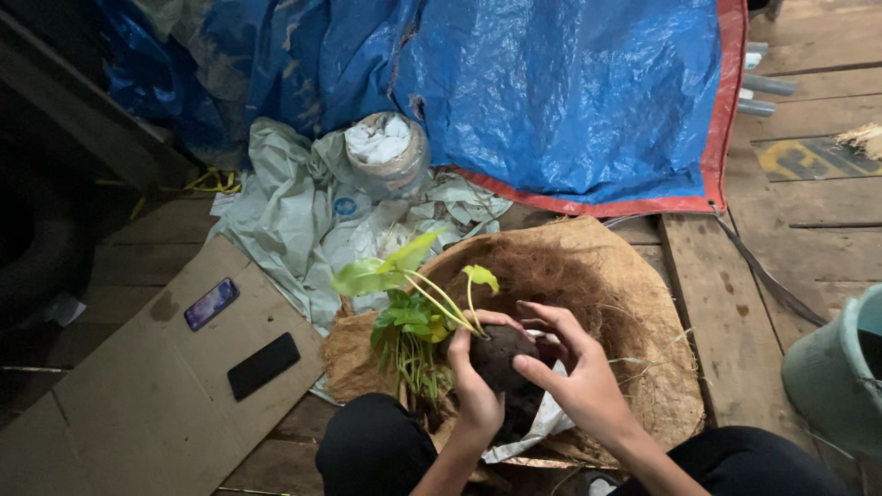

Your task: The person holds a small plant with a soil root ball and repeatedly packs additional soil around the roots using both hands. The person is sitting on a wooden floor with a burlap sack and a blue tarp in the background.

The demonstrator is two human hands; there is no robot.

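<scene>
One blue tarp (551, 92) fills the space far beyond the hands. Nearer, a coir mat (643, 312) lies under them. Left of the hands a cardboard sheet (138, 404) carries two phones (264, 365). A bucket (836, 377) stands well to the right; a jar (390, 152) of white scraps sits beyond. The left hand (478, 386) and the right hand (579, 377) both grip a soil ball (501, 358), whose plant (413, 294) leans up and leftward.

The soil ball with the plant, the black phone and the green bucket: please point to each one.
soil ball (501, 360), head view, on its dark round front.
black phone (264, 366), head view, middle of its dark face.
green bucket (831, 377), head view, on its outer wall.
</scene>
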